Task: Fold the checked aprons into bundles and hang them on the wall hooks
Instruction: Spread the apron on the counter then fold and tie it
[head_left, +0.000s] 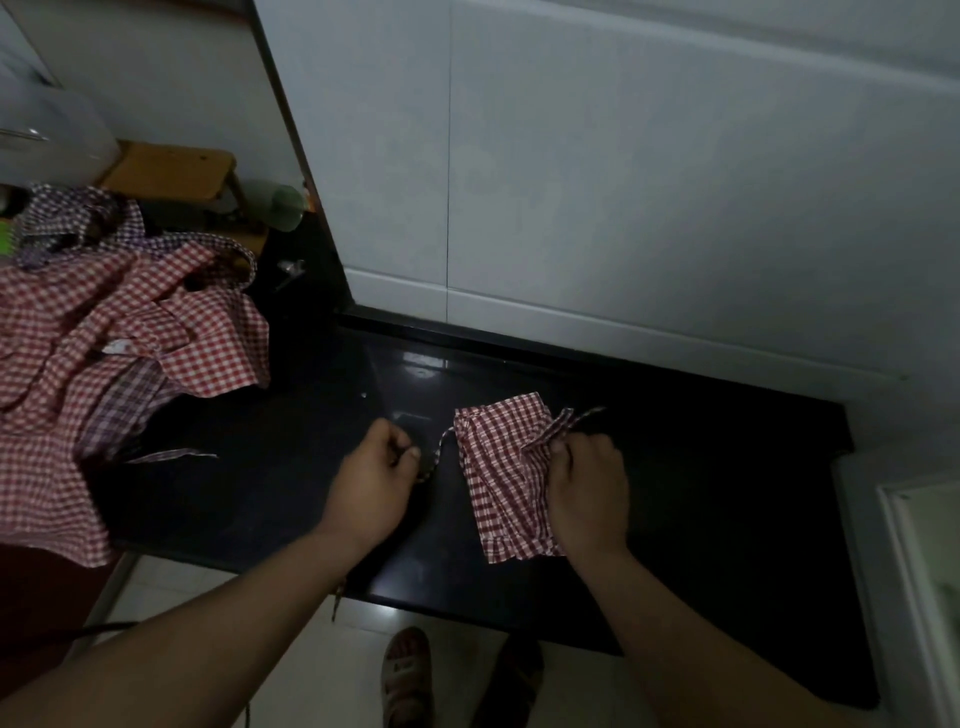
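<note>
— What is shown at the largest scale?

— A white tiled wall is seen at the back, and a glossy black bench is set against it.

— And on the bench?

— Its left end is covered by a loose heap of checked aprons, red-and-white mixed with purple. The heap is draped over the front edge there. The back left corner is crowded with a wooden board and a green cup.

— Where is the apron being worked on?

— A folded apron, red-and-white, is laid near the middle of the bench, toward the front edge and well apart from the heap. It is gathered into a narrow, creased bundle.

— How are the hands placed?

— The bundle's right edge is gripped by the right hand, fingers curled round the cloth. A strap is pinched up in the same hand and is seen jutting toward the wall. The left hand is held just beside the bundle, not touching it. Its fingers are curled, and a thin tie is pinched between thumb and fingertips. That tie is seen running to the bundle's upper left corner.

— Anything smaller?

— Two sandalled feet are glimpsed on the floor below the front edge.
</note>
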